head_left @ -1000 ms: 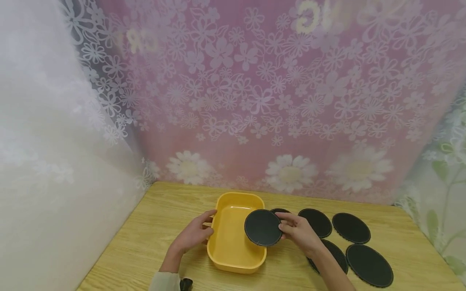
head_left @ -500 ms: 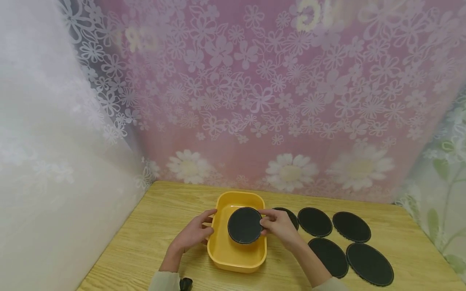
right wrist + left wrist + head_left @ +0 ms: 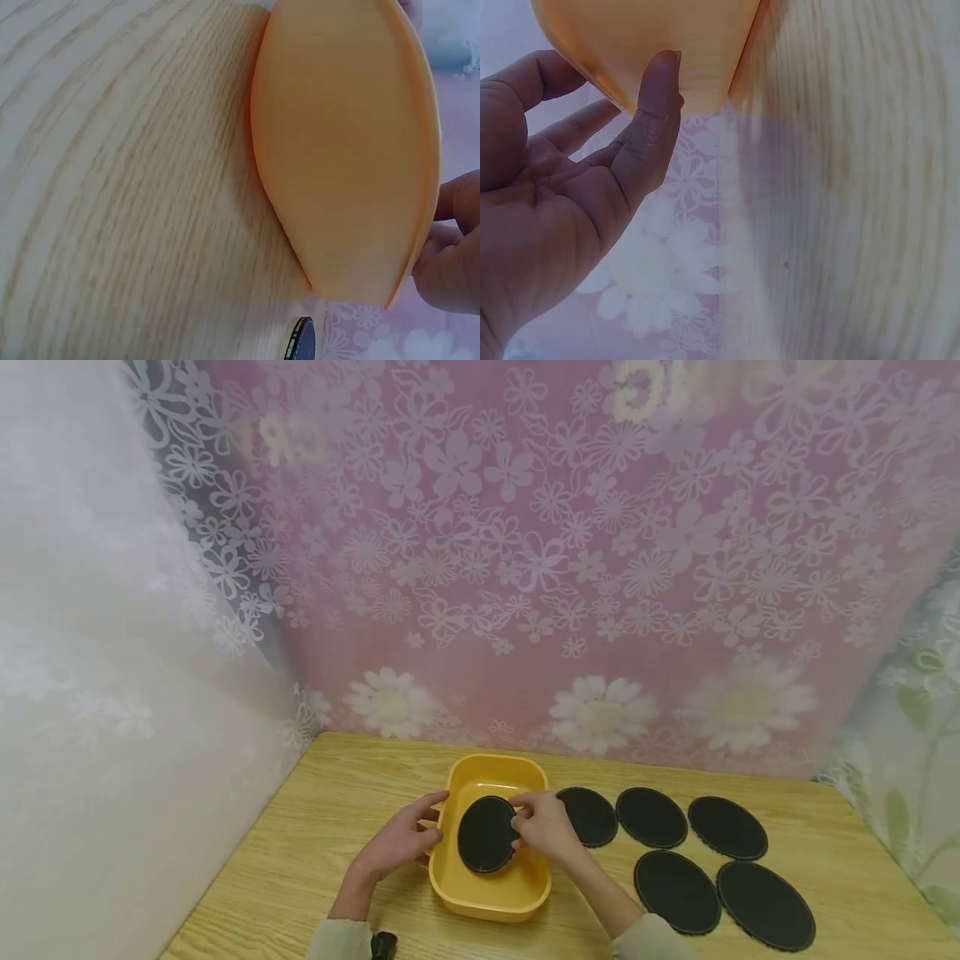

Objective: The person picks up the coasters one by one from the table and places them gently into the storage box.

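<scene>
A yellow rectangular plastic tub (image 3: 491, 906) stands on the wooden table. Inside its walls a round black coaster (image 3: 486, 837) is tilted, and my right hand (image 3: 546, 828) pinches it by the right edge. Resting against the tub's left side, my left hand (image 3: 405, 835) touches the rim and outer wall with its fingertips. In the left wrist view the left thumb (image 3: 656, 105) lies along the tub's outer wall (image 3: 705, 52). The right wrist view has part of the right hand (image 3: 457, 247) beyond the tub's rim (image 3: 429, 150); the pinched coaster is hidden there.
Several more black coasters, such as one at the back (image 3: 651, 817) and one in front (image 3: 765, 905), lie flat right of the tub. A small black object (image 3: 384, 945) sits by the left sleeve. A floral curtain (image 3: 562, 568) hangs behind the table (image 3: 300, 860).
My right hand has carried the coaster leftward over the tub's right rim and down into the tub, where it now tilts more steeply. The left hand has stayed at the tub's left side.
</scene>
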A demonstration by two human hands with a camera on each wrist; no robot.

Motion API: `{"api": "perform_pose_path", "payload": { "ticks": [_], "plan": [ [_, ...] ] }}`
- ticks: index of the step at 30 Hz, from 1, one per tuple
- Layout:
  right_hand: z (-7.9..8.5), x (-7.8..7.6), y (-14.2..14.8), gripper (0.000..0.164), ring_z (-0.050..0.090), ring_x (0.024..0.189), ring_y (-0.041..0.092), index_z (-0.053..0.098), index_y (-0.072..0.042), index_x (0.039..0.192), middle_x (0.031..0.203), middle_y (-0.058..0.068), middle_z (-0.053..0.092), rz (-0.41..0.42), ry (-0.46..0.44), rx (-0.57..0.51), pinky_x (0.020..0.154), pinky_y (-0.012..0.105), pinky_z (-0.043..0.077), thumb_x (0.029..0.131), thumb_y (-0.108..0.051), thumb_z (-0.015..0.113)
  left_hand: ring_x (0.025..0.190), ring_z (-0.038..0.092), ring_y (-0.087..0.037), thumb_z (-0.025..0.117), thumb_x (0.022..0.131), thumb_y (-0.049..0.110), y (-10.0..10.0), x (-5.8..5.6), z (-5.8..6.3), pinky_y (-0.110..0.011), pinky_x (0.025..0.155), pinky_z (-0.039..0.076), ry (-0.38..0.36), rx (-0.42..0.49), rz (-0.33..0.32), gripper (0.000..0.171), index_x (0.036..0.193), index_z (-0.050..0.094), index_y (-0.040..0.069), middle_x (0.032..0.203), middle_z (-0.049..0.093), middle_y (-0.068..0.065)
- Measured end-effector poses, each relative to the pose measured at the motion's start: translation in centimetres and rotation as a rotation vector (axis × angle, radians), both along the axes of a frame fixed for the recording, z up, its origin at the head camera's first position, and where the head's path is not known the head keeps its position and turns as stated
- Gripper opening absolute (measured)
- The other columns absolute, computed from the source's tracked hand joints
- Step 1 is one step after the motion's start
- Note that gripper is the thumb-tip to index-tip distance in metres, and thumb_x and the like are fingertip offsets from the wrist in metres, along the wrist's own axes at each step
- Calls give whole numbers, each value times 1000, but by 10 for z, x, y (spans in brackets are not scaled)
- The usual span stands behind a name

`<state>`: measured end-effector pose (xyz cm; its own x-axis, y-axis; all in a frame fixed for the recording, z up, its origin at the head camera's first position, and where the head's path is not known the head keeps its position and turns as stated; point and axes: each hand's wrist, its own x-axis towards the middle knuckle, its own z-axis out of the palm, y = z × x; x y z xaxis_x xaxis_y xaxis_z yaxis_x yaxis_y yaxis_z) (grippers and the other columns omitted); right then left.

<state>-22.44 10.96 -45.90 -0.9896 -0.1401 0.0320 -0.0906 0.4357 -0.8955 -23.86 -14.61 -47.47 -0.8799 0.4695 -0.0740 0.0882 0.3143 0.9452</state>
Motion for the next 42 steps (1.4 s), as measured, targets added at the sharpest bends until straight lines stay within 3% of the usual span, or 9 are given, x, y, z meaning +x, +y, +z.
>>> {"api": "perform_pose_path", "payload": {
  "ticks": [5,11,20,22,24,26,28,35,42],
  "plan": [
    [1,-5,-3,35,68,55,28,64,12,121,74,9,62,-4,9,95,54,31,56,87,10,59,104,63,-33,54,96,7,0,1,1,-42,67,58,1,-3,5,63,155,33,6,138,46,-30],
    [2,-12,-3,32,65,54,19,66,13,116,86,21,65,35,-21,187,52,30,55,85,13,57,107,62,-34,54,95,8,0,0,-2,-42,68,58,5,-15,4,63,155,34,8,138,45,-28],
    [4,-22,-10,34,44,54,13,74,8,98,90,18,71,76,46,404,48,24,35,74,19,52,106,62,-33,54,96,9,-1,-2,-4,-41,69,58,-2,-21,3,63,155,34,9,137,46,-28],
    [4,-22,-12,31,36,50,12,74,7,88,74,11,64,79,41,421,46,24,30,73,20,50,106,62,-33,54,96,9,-1,-2,-4,-41,69,58,-5,-16,2,63,155,33,9,137,46,-28],
    [5,-22,-13,26,24,48,10,66,2,70,58,0,45,83,42,436,45,24,23,72,21,48,105,63,-33,55,96,9,-1,-2,-5,-41,69,58,-6,-15,4,63,155,33,10,137,47,-27],
    [7,-23,-14,31,14,50,10,53,-6,58,55,-5,23,90,53,456,46,24,17,70,21,46,105,63,-33,55,96,9,-1,-2,-5,-41,69,58,-3,-19,7,63,155,34,10,137,47,-27],
    [8,-23,-14,36,11,52,10,41,-11,56,59,-6,14,82,56,477,47,24,16,71,20,47,106,62,-33,55,96,9,-1,-2,-5,-41,69,58,-3,-22,8,63,155,34,10,137,46,-28],
    [4,-25,-17,43,12,54,11,30,-15,58,60,-4,15,66,25,531,50,26,17,77,18,50,105,62,-31,54,96,9,0,-1,-3,-41,69,58,-3,-28,-1,63,155,34,10,137,46,-29],
    [2,-27,-20,25,29,53,15,47,-5,69,62,2,29,105,6,613,51,26,28,83,14,55,106,62,-33,54,95,8,-1,-2,-5,-41,69,58,11,-25,-1,63,155,33,9,136,46,-29]
  ]
}}
